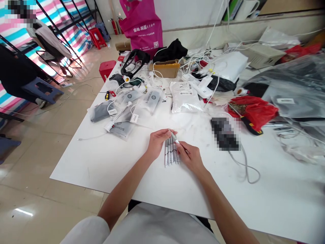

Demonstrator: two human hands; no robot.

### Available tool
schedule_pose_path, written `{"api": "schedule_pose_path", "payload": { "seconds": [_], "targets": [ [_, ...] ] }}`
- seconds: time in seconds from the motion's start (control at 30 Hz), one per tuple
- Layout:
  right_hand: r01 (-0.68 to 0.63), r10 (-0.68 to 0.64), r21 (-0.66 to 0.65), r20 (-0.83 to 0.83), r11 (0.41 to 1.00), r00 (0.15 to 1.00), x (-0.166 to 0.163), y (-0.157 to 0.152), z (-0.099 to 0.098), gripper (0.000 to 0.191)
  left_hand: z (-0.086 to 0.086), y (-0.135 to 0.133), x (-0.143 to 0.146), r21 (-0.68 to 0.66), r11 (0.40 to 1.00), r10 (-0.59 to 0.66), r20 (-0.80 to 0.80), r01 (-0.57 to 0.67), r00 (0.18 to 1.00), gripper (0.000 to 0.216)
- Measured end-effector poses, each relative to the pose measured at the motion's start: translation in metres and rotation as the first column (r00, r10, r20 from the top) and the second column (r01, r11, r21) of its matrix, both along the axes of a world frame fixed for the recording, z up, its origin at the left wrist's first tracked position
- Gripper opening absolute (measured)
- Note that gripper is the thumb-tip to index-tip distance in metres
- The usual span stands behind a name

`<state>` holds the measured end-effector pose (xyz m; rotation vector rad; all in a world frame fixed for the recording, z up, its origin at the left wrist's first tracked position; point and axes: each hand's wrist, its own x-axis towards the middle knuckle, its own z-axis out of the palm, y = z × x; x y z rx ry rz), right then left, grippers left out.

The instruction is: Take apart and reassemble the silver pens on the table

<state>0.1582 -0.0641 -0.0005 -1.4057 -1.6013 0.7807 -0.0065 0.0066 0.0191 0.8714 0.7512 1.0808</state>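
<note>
Between my two hands I hold one silver-grey pen (174,136), tilted, above a row of similar pens. My left hand (160,139) is closed on its upper end, thumb and fingers pinching it. My right hand (189,153) is closed round its lower end, and the fingers hide that part. Several silver pens (170,154) lie side by side on the white table (122,162) just under my hands, their far ends partly covered by my fingers.
Grey plastic pouches (151,101), a white parcel (185,97) and tangled cables stand beyond my hands. To the right are a blurred dark object (224,134), a grey cable (246,166), a red bag (254,112) and a screwdriver (251,126). People sit at the far left.
</note>
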Motion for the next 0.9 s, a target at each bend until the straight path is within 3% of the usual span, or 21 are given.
{"api": "schedule_pose_path", "payload": {
  "seconds": [0.1, 0.17, 0.37, 0.5, 0.63, 0.77, 0.83, 0.9],
  "targets": [
    [-0.152, 0.118, -0.168, -0.201, 0.974, 0.972, -0.007, -0.004, 0.009, 0.049, 0.003, 0.002, -0.005, -0.015, 0.992, -0.124, 0.077, 0.126, 0.989, 0.024],
    [-0.187, 0.137, -0.193, -0.243, 0.963, 0.960, -0.013, -0.007, 0.010, 0.043, 0.003, 0.002, -0.006, -0.039, 0.982, -0.177, 0.134, 0.184, 0.975, 0.024],
    [0.066, -0.081, -0.123, -0.116, 0.990, 0.990, -0.018, -0.008, 0.007, 0.032, 0.003, 0.002, -0.005, -0.046, 0.992, -0.111, 0.167, 0.120, 0.980, 0.021],
    [-0.178, 0.098, -0.241, -0.311, 0.954, 0.945, -0.015, -0.010, 0.019, 0.033, 0.007, 0.001, -0.005, -0.058, 0.980, -0.174, 0.190, 0.188, 0.966, 0.026],
    [-0.336, 0.213, -0.236, -0.429, 0.912, 0.878, -0.019, -0.013, 0.026, 0.036, 0.006, 0.000, -0.007, -0.125, 0.955, -0.233, 0.238, 0.268, 0.943, 0.026],
    [-0.242, 0.194, -0.126, -0.307, 0.962, 0.932, -0.019, -0.014, 0.017, 0.034, 0.005, 0.000, -0.007, -0.154, 0.953, -0.213, 0.263, 0.259, 0.941, 0.025],
    [-0.200, 0.204, 0.043, -0.119, 0.979, 0.972, -0.017, -0.014, 0.012, 0.047, 0.006, 0.001, -0.008, -0.178, 0.958, -0.174, 0.257, 0.223, 0.951, 0.026],
    [-0.252, 0.241, 0.222, 0.075, 0.942, 0.967, -0.013, -0.013, 0.008, 0.054, 0.006, 0.003, -0.009, -0.202, 0.964, -0.121, 0.251, 0.174, 0.960, 0.026]
  ]
}}
